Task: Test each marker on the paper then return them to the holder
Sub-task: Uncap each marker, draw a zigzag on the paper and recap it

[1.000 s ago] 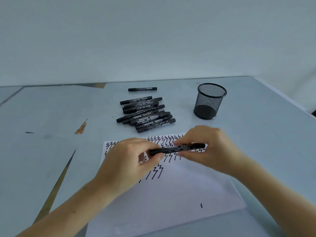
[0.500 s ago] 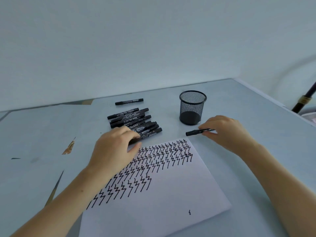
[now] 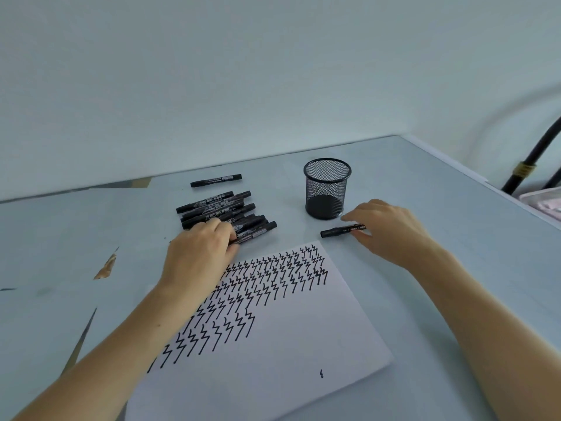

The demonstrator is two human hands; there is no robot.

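A white paper [image 3: 288, 344] covered in rows of black zigzag marks lies in front of me. Behind it is a pile of several capped black markers [image 3: 221, 209], and my left hand [image 3: 202, 253] rests on the pile's near side, its fingers curled over one marker. My right hand [image 3: 388, 230] holds a black marker [image 3: 341, 230] low over the table, just in front of the black mesh holder [image 3: 327, 188]. The holder looks empty. One more marker [image 3: 216, 180] lies alone behind the pile.
The table [image 3: 440, 208] is pale grey-blue with chipped spots [image 3: 106, 265] at the left. Its right edge runs past the holder, with a black pole [image 3: 528, 165] beyond it. A plain wall stands close behind.
The hands were together on one marker over the paper. The right hand carried that marker to the holder's front; the left hand went to the pile and closed over a marker.
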